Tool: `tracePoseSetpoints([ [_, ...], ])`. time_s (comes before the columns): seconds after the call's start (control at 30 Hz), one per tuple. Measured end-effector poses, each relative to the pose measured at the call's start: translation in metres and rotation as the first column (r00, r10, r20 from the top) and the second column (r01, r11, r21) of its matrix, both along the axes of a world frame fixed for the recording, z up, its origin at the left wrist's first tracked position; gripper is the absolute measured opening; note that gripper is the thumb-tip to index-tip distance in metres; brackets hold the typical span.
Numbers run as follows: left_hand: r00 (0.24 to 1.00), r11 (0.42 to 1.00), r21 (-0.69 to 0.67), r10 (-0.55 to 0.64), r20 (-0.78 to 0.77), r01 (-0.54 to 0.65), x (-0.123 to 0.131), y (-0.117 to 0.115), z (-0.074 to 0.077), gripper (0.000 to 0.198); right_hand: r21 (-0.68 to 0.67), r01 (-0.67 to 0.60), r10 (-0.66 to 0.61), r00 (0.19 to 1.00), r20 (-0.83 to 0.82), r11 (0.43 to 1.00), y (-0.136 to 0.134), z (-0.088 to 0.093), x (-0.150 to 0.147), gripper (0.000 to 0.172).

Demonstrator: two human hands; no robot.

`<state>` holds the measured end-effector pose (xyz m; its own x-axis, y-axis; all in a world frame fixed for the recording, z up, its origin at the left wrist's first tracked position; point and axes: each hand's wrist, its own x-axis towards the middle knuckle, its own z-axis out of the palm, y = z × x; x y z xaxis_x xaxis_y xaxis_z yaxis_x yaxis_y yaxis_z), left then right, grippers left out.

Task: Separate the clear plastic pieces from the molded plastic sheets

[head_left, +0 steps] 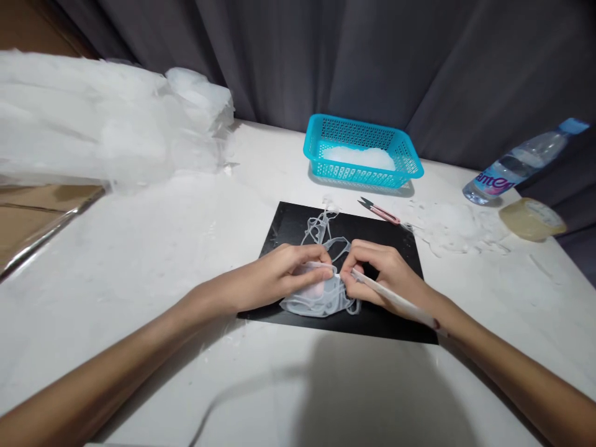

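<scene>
In the middle of a black mat [291, 226], my left hand [298, 270] is closed on a translucent white rubbery piece [321, 301], thumb on top and fingers curled round its far edge. Looped, stringy strands hang about it. Close by on the right, my right hand [372, 270] is closed on a slim whitish stick-like tool [395, 301] that slants back over the wrist and has a dark reddish mark near its rear end. Its tip is hidden at the fingers, beside the piece. More loose translucent strands [319, 226] lie on the mat just beyond my hands.
Pink-handled thread snips [382, 212] lie across the mat's far edge. Behind stands a blue basket [363, 171] with white pieces inside. To the right are scrap strands [460, 226], a water bottle [516, 167] and a tape roll [531, 220]. White plastic-wrapped bundles [107, 118] fill the left.
</scene>
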<state>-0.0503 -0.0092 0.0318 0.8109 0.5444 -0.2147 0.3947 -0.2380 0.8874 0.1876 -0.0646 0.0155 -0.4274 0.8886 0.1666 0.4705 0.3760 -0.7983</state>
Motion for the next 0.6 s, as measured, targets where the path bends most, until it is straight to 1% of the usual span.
tracePoseSetpoints([
  [0.07, 1.0, 0.999, -0.031, 0.012, 0.013, -0.012, 0.0, -0.001, 0.002, 0.034, -0.058, -0.015, 0.014, 1.0, -0.016, 0.998, -0.001, 0.006, 0.002, 0.01],
  [0.17, 0.999, 0.998, -0.059, 0.028, 0.036, -0.026, 0.0, -0.002, 0.005, 0.034, -0.111, -0.012, 0.008, 0.999, -0.035, 0.994, -0.003, 0.013, 0.003, 0.013],
  [0.3, 0.999, 0.998, -0.053, 0.021, 0.049, -0.019, 0.0, -0.004, 0.007, 0.035, -0.107, 0.004, -0.009, 0.999, -0.042, 0.994, -0.004, 0.013, 0.003, 0.013],
  [0.43, 0.998, 0.998, -0.055, 0.036, 0.061, -0.033, 0.0, -0.005, 0.008, 0.034, -0.099, -0.008, 0.004, 0.999, -0.041, 0.995, -0.004, 0.012, 0.002, 0.013],
  [0.5, 0.997, 0.998, -0.055, 0.046, 0.058, -0.043, -0.001, -0.004, 0.009, 0.033, -0.085, 0.01, -0.012, 1.0, -0.028, 0.996, -0.005, 0.012, 0.001, 0.011],
  [0.53, 0.997, 0.998, -0.049, 0.05, 0.057, -0.047, -0.001, -0.004, 0.009, 0.032, -0.059, 0.04, -0.041, 0.999, -0.016, 0.997, -0.005, 0.012, 0.001, 0.009],
  [0.6, 0.996, 0.998, -0.025, 0.062, 0.061, -0.061, -0.001, -0.003, 0.009, 0.031, 0.058, 0.132, -0.132, 0.991, 0.005, 0.99, -0.006, 0.011, -0.001, 0.004],
])
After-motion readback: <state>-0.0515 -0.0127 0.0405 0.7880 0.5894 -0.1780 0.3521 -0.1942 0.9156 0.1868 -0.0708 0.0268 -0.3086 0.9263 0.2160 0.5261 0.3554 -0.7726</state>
